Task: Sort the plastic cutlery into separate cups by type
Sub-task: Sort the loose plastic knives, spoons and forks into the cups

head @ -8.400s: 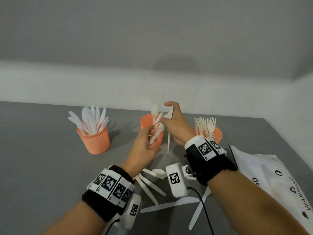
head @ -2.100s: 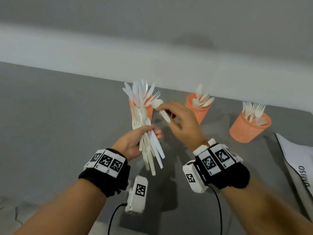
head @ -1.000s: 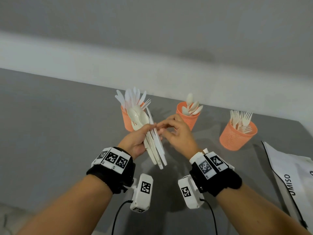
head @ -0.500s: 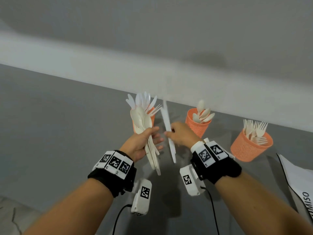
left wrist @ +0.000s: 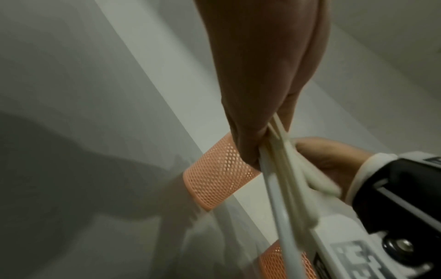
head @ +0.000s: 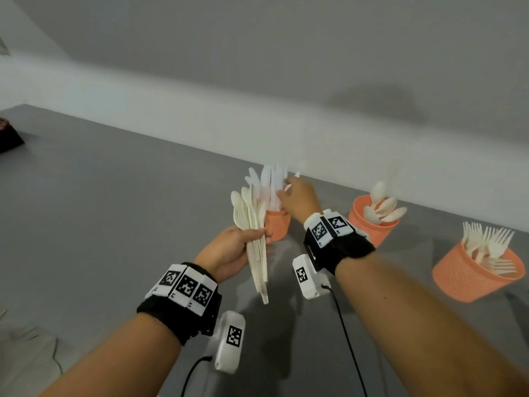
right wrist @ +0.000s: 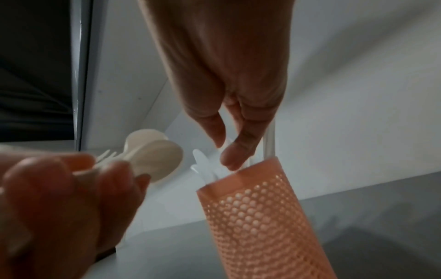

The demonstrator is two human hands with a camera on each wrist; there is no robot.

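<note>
My left hand (head: 257, 236) grips a bundle of white cutlery (head: 254, 224), spoons and a fork among it, upright in front of the left orange mesh cup (head: 276, 226). That cup holds several knives (head: 272, 184). My right hand (head: 294, 196) hovers over its rim with thumb and fingers (right wrist: 238, 151) spread and nearly straight. A knife (right wrist: 269, 139) stands in the cup (right wrist: 257, 217) beside those fingers. The middle cup (head: 372, 227) holds spoons and the right cup (head: 475, 276) holds forks. The left wrist view shows my left hand (left wrist: 257, 132) pinching the handles (left wrist: 279, 179).
The three cups stand in a row near the back edge of the grey table (head: 114, 224), close to the white wall (head: 200, 116). A dark object (head: 8, 136) lies at the far left. Cables hang from both wrist cameras.
Half a second ago my right hand held a knife upright between the two hands. It has since moved up and back to the left cup, and the knife now stands in it.
</note>
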